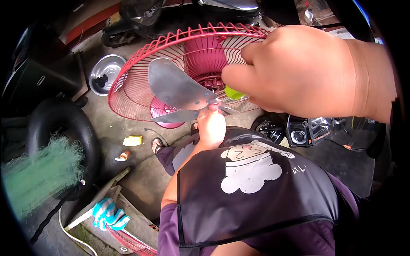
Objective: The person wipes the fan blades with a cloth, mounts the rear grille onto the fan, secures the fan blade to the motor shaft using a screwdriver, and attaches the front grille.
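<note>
A pink wire fan guard [145, 50] stands upright in front of me, with metal fan blades [177, 83] before it. My left hand [212, 130] is closed at the centre of the blades, its thumb against the hub. My right hand [299, 70] is closed close to the camera, over the right side of the guard and blades. Just below its fingers shows a bright lime-green piece [233, 93], which looks pinched there; its kind is unclear. The right hand hides the blade behind it. A pink round base [168, 113] shows below the guard.
A metal bowl [99, 64] holding something dark sits left. A yellow sponge [133, 140] lies on the concrete floor. Black inner tube [40, 123], green netting [47, 170] and a striped glove [104, 209] are at lower left. A motorbike [141, 17] stands behind.
</note>
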Tool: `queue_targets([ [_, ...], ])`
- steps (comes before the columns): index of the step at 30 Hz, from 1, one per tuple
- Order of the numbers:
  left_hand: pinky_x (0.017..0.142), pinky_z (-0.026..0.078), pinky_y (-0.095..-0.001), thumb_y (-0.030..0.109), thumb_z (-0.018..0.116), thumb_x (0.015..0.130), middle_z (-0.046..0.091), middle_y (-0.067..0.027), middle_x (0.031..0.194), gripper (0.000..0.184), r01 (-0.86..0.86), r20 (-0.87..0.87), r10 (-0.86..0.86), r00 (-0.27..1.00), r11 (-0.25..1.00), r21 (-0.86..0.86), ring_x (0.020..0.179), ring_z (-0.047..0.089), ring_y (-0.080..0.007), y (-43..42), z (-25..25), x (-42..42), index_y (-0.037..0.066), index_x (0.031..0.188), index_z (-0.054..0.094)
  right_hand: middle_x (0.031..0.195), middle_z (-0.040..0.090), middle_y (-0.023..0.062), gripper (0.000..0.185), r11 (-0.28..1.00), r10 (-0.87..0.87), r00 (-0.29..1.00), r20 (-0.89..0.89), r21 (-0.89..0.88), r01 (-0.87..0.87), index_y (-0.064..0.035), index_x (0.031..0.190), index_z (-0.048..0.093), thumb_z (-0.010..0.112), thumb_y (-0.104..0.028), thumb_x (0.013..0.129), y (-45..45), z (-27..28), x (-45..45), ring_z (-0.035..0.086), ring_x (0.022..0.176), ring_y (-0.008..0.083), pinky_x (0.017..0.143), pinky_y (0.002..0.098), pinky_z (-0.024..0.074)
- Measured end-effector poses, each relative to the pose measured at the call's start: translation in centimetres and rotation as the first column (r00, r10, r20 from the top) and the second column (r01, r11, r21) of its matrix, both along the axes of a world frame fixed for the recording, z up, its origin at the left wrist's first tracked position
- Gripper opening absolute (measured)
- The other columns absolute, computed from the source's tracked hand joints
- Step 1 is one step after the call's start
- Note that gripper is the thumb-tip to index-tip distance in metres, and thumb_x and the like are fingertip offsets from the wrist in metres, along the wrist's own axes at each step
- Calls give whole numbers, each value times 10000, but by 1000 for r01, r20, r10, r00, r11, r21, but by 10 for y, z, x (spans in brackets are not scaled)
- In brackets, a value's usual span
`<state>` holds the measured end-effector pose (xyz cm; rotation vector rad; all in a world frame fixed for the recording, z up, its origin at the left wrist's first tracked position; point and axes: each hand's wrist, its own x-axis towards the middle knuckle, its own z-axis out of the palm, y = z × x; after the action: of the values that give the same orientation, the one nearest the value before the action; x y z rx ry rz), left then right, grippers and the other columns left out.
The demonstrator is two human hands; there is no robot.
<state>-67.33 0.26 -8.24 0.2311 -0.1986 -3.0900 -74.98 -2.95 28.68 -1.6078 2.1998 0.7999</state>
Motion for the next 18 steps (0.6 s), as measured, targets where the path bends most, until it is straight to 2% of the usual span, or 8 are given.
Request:
queue_targets([
  [2, 1015, 370, -354, 279, 624, 956, 621, -33, 1115, 246, 19, -41, -17, 999, 999, 36, 1128, 518, -165, 4, -4, 1, 46, 1039, 619, 710, 586, 116, 275, 995, -98, 995, 15, -29, 98, -41, 933, 538, 704, -199, 781, -9, 7, 9, 644, 595, 276, 523, 372, 536],
  [7, 990, 400, -347, 312, 621, 959, 619, -32, 1118, 314, 24, -35, -26, 999, 998, -54, 1108, 544, -174, 9, -5, -4, 38, 1111, 602, 737, 614, 125, 317, 984, -158, 987, -21, 74, 160, -25, 967, 526, 721, -215, 806, 16, -12, 0, 645, 604, 302, 539, 384, 532],
  [8, 983, 409, -345, 310, 617, 961, 619, -32, 1117, 317, 37, -29, -39, 999, 998, -57, 1105, 549, -175, 10, -5, -4, 36, 1122, 601, 737, 613, 129, 319, 956, -286, 958, -29, 52, 287, -17, 987, 528, 715, -210, 815, 18, -13, 5, 645, 625, 310, 557, 383, 533],
  [9, 763, 368, -280, 322, 683, 915, 562, 9, 938, 322, 20, 47, -17, 999, 998, -59, 868, 501, -115, 11, -1, -6, 41, 1050, 602, 736, 612, 131, 321, 935, -352, 935, -28, 41, 353, -13, 997, 529, 711, -208, 819, 11, -9, 8, 645, 635, 314, 565, 382, 534],
  [10, 658, 352, -249, 339, 715, 890, 539, 27, 860, 347, 28, 83, -24, 996, 998, -52, 758, 482, -86, 9, 4, -4, 39, 1024, 604, 736, 612, 133, 322, 909, -416, 909, -28, 28, 417, -9, 1007, 530, 708, -206, 824, 3, -6, 11, 645, 646, 319, 574, 382, 534],
  [11, 553, 336, -219, 357, 748, 865, 516, 46, 783, 374, 36, 118, -30, 993, 998, -44, 648, 463, -57, 7, 9, -3, 38, 997, 606, 772, 618, 142, 323, 846, -521, 846, 118, -61, 530, -2, 1031, 535, 696, -203, 837, -4, 7, 13, 648, 693, 320, 611, 382, 536],
  [15, 576, 366, -223, 405, 712, 887, 572, 17, 856, 432, 22, 96, -13, 995, 995, -93, 681, 484, -63, 8, 1, -2, 16, 1043, 609, 949, 610, 138, 311, 914, -395, 918, 40, -88, 397, -14, 1108, 553, 644, -166, 853, 16, 6, 12, 651, 872, 293, 727, 381, 532],
  [18, 562, 376, -223, 361, 715, 894, 591, -2, 864, 383, -29, 53, 35, 998, 992, -125, 649, 487, -71, -3, 11, -3, 10, 1007, 611, 881, 584, 103, 230, 994, -106, 993, 47, 41, 104, -35, 1038, 571, 610, -179, 862, 16, 6, 4, 650, 808, 260, 684, 354, 535],
])
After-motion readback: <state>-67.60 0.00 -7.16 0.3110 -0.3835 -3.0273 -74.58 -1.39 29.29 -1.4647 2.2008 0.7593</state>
